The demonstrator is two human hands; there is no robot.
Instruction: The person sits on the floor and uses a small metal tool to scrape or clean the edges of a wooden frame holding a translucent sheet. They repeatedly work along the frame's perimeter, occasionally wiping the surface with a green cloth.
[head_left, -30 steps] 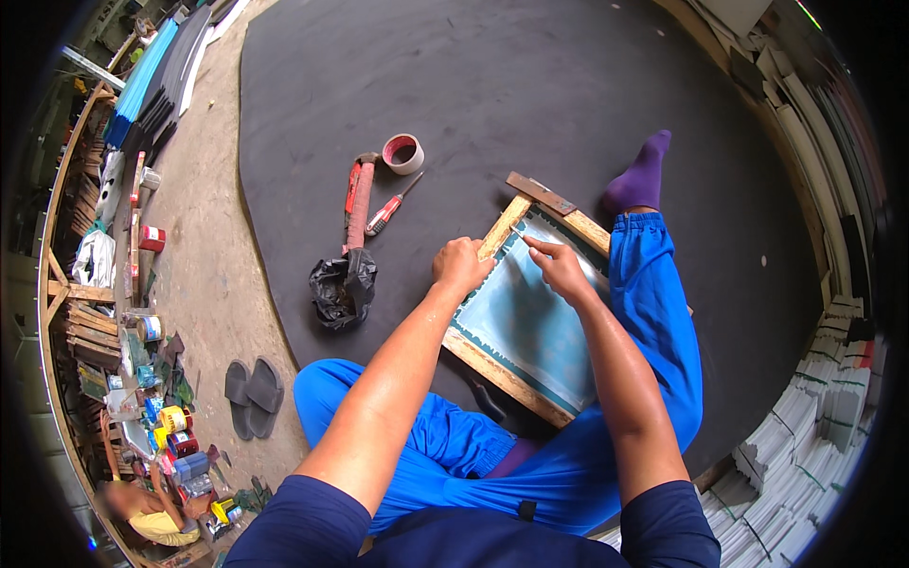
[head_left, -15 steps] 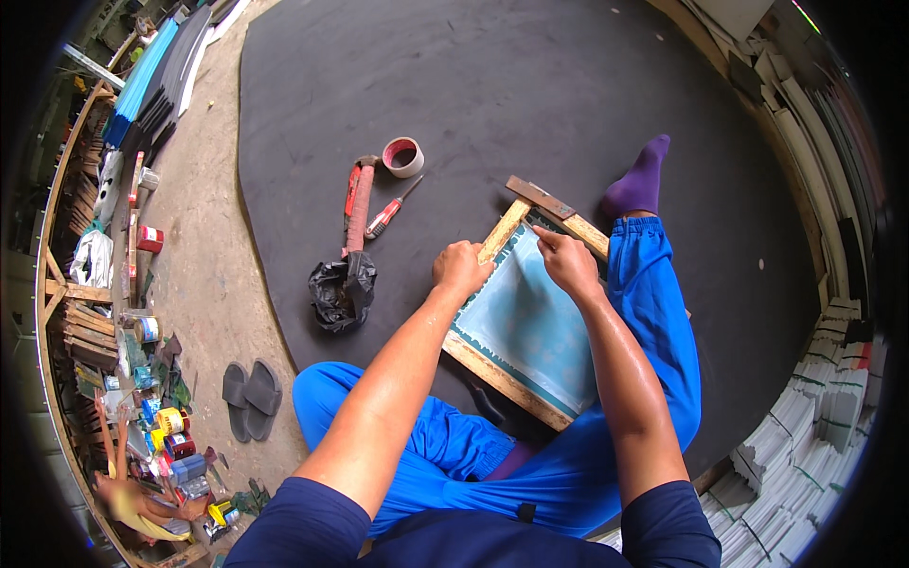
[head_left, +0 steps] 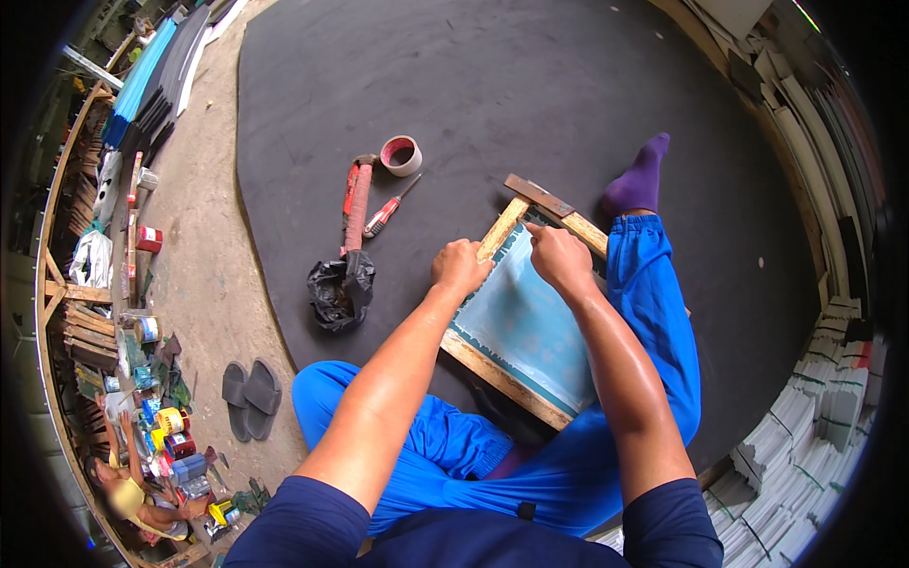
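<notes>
A wooden frame (head_left: 507, 386) with blue-green mesh (head_left: 530, 327) stretched in it leans across my lap and the dark mat. My left hand (head_left: 461, 266) is closed around its left bar. My right hand (head_left: 561, 257) is over the mesh near the far left corner, its index finger stretched out to the mesh edge and its other fingers curled. Nothing shows in that hand, though its palm is hidden. A brown strip (head_left: 540, 196) lies across the frame's far bar, beyond my right hand.
A tape roll (head_left: 401, 155), screwdriver (head_left: 392, 206), pink-wrapped hammer (head_left: 355, 213) and black plastic bag (head_left: 341, 292) lie on the dark mat (head_left: 473, 85). Slippers (head_left: 252, 399) rest on the floor. Another person (head_left: 142, 497) sits among paint cans at left; white stacked sheets (head_left: 805, 445) stand at right.
My right hand has shifted slightly left and toward the frame's far corner along the mesh. My left hand keeps its hold. The person at left has moved a little.
</notes>
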